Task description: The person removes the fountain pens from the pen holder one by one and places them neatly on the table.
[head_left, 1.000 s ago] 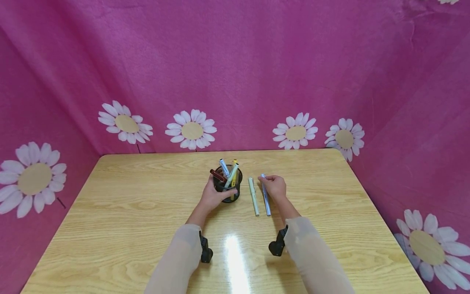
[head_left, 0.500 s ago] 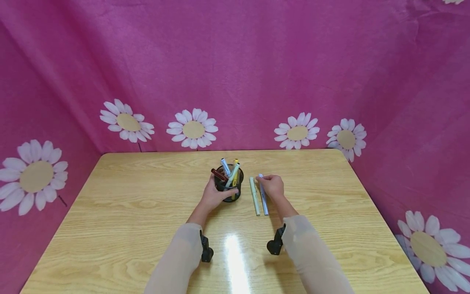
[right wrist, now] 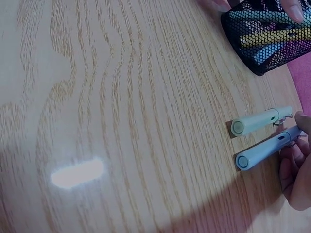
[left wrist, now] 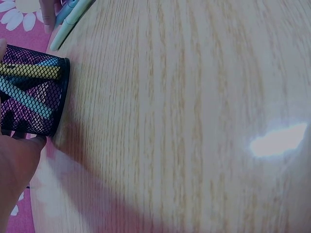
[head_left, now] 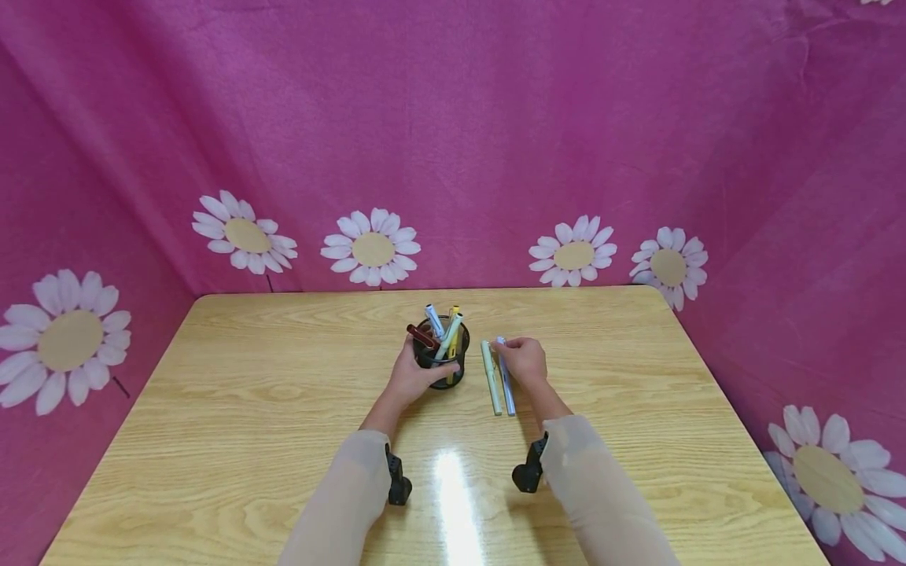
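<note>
My left hand point(head_left: 410, 377) grips a black mesh pen cup point(head_left: 429, 363) from its left side, thumb across the near wall. Several pens stand in the cup: a dark red pen point(head_left: 422, 337) leaning left, a light blue one point(head_left: 434, 321), a pale green one point(head_left: 449, 338) and a yellow one point(head_left: 454, 312). To the right of the cup, a pale green pen point(head_left: 491, 379) and a light blue pen point(head_left: 506, 387) lie side by side on the table. My right hand point(head_left: 525, 360) pinches the far end of this blue pen; its near end point(right wrist: 243, 161) shows in the right wrist view.
Both pens lie on a wooden table point(head_left: 269, 409), pointing away from me. A pink curtain point(head_left: 453, 141) with white daisies hangs behind the table and along its sides. Light reflects off the tabletop between my forearms.
My right hand has shifted slightly left, bringing the light blue pen closer to the pale green one on the table. The left hand stays on the pen cup.
</note>
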`<state>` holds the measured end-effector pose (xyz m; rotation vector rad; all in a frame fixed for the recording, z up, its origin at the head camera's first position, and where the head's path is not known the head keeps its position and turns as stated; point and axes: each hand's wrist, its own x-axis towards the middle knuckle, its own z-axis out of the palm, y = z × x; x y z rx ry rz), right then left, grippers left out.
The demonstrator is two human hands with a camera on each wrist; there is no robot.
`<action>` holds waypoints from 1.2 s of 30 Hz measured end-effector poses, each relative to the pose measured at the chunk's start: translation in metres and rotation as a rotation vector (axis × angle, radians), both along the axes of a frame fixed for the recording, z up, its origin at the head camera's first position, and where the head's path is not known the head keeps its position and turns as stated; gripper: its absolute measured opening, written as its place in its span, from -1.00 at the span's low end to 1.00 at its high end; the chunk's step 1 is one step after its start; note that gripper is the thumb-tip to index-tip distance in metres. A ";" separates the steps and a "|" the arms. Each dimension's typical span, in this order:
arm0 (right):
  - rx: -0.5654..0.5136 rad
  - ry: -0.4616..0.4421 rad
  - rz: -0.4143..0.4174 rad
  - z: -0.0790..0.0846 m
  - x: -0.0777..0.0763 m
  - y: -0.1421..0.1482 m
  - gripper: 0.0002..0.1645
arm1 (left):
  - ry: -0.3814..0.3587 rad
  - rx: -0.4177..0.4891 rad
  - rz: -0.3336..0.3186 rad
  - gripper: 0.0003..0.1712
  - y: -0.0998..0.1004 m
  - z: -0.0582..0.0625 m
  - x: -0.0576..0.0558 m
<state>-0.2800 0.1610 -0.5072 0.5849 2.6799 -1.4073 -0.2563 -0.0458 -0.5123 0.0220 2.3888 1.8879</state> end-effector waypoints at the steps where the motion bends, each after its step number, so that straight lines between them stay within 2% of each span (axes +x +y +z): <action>1: 0.000 0.000 0.000 0.000 0.000 0.000 -0.52 | 0.003 -0.001 0.000 0.05 0.000 0.000 0.000; 13: 0.006 -0.043 -0.023 -0.003 0.000 0.000 -0.50 | -0.018 0.000 -0.001 0.06 0.000 0.001 0.002; 36: 0.089 0.001 0.008 -0.002 0.002 0.001 -0.58 | -0.017 0.009 0.010 0.06 0.000 0.001 0.000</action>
